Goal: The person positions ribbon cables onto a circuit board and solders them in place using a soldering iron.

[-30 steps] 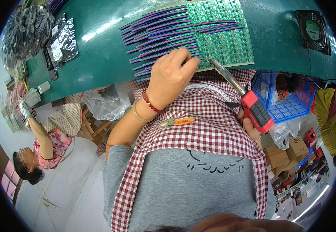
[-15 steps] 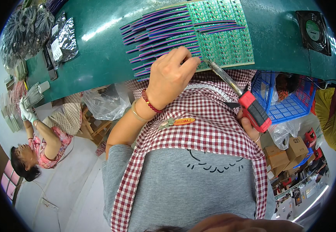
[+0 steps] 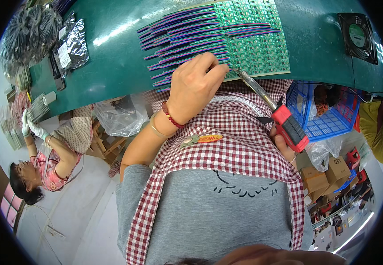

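A green panel of small circuit boards (image 3: 262,53) lies at the front edge of the table. Rows of multicoloured ribbon wires (image 3: 187,31) stretch left from it, and a few wires lie across its middle. My left hand (image 3: 198,81) is closed at the panel's near edge, thumb and index finger pinched at a wire end; the pinched part is mostly hidden by the fingers. My right hand (image 3: 283,143) grips a soldering iron (image 3: 291,128) with a red and black handle. Its tip meets the panel just right of my left fingertips.
A small black fan (image 3: 357,37) stands at the table's far right. Plastic-bagged parts (image 3: 30,39) and a white roll (image 3: 49,99) sit at the left. Blue baskets (image 3: 324,115) are below the right edge. A gloved co-worker (image 3: 52,161) handles wire bundles at the left.
My hands and the soldering iron have barely moved; the iron's tip stays by my left fingertips. The co-worker's gloved hands and head have shifted slightly.
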`<state>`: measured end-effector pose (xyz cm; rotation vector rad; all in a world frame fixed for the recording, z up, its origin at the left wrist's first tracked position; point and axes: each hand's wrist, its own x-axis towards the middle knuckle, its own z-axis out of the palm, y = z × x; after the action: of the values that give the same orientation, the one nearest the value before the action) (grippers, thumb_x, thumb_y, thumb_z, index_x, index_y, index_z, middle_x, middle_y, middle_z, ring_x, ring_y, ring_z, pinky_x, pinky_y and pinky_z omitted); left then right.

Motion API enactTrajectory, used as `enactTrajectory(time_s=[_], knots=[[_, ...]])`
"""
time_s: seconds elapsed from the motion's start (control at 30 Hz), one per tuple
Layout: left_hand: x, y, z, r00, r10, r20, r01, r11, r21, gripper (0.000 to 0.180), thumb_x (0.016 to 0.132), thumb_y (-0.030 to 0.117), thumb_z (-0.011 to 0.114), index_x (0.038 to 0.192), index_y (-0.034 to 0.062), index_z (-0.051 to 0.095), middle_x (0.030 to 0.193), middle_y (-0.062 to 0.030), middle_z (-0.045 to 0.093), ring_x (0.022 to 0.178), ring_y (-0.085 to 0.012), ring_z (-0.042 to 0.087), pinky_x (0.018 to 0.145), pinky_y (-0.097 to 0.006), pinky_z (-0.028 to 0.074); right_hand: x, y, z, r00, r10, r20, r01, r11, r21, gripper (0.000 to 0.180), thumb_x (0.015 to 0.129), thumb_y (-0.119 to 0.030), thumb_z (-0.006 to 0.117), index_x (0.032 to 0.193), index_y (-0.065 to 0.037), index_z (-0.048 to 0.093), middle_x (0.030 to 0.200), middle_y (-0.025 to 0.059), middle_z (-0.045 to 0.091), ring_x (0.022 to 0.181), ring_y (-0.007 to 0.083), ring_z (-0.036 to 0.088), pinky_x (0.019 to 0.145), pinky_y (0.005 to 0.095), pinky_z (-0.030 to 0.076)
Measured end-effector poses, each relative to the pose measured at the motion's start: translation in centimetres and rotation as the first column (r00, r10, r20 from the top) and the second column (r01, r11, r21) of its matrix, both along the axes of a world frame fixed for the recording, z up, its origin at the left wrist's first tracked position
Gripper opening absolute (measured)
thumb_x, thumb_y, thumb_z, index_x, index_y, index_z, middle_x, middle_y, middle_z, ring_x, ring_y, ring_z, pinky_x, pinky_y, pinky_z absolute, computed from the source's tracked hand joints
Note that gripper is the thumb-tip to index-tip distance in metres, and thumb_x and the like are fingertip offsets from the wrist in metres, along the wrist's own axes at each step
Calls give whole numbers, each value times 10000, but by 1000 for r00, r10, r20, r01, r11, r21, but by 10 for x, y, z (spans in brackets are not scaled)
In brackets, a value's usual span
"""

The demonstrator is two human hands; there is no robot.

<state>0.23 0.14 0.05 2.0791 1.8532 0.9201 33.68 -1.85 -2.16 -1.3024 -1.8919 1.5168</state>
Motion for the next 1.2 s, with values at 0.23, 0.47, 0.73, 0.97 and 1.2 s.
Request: enactTrajectory(time_s=[0.23,0.47,0.73,0.97,1.2], knots=[[0,-3,0,1000,11,-12,-11,1000,7,111,735,70,693,824,89,628,764,-28,530,683,-193,584,563,-323,482,-6,-3,2,976,-150,-158,135,986,-99,298,822,-312,715,861,-19,675,744,60,642,629,176,610,574,291,459],[0,-1,-1,1000,12,-3,-12,1000,1,115,735,77,703,825,95,633,766,-24,533,684,-187,587,563,-320,483,-7,0,5,994,-78,-81,72,995,-71,306,818,-312,715,865,-13,664,752,59,642,645,171,619,589,289,469],[0,-2,-3,1000,13,-19,-13,1000,11,122,736,83,703,836,97,635,770,-23,533,691,-191,591,577,-323,486,0,1,9,983,-119,-137,99,984,-147,307,839,-317,707,859,-13,666,754,58,645,660,178,626,608,304,485],[1,-1,-3,1000,4,-12,-4,1000,3,123,736,81,701,837,96,633,772,-24,532,698,-193,591,574,-324,484,-10,3,13,971,-151,-184,132,985,-113,315,846,-307,712,887,2,667,752,73,647,667,179,624,621,293,492],[2,-3,0,998,13,-55,-13,1000,0,122,736,86,717,837,105,652,781,-17,555,713,-194,585,587,-333,448,-6,10,16,988,-76,-137,51,982,-180,553,900,-469,623,1076,54,584,764,67,582,581,125,489,578,271,389]])
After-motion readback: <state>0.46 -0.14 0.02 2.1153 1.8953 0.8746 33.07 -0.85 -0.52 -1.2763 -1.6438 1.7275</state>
